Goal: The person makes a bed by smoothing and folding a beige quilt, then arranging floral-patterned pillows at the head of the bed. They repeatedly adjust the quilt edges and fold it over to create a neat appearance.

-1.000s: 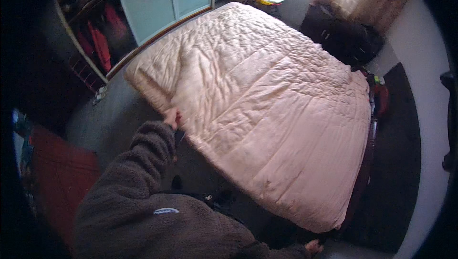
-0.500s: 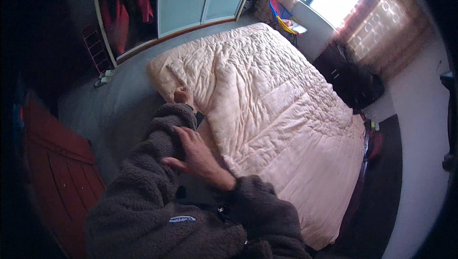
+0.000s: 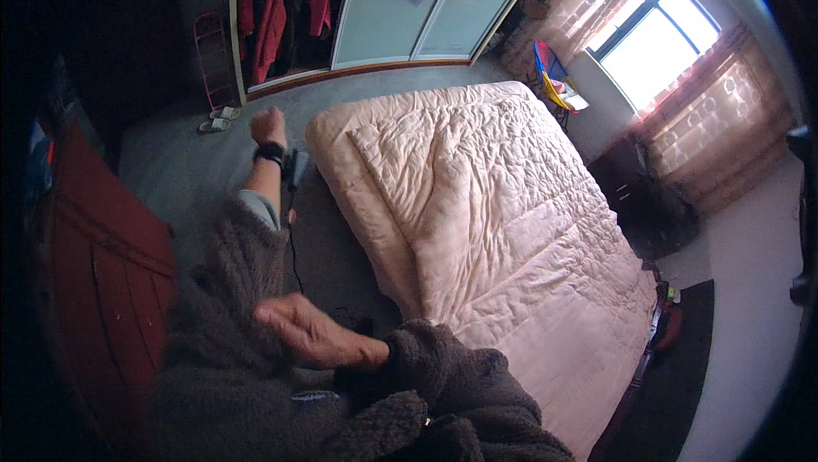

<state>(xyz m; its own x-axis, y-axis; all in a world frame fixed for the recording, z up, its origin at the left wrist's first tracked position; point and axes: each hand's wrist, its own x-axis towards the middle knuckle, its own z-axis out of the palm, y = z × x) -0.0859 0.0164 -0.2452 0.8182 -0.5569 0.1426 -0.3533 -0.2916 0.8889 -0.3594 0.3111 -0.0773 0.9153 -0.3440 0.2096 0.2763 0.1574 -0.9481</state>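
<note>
Left hand (image 3: pixel 268 127) is out at 10 o'clock, curled but blurry, so can't tell if that grip's got anything. Right hand (image 3: pixel 311 330) sits at 7 o'clock over the fuzzy left sleeve (image 3: pixel 230 266), can't tell how tight its grip is. Rumpled pinkish quilt (image 3: pixel 528 232) spreads from the middle toward 4 o'clock.

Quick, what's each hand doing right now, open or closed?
Left hand: looks closed, nothing visible in it.
Right hand: over the left sleeve; whether it grips cannot be told.
</note>
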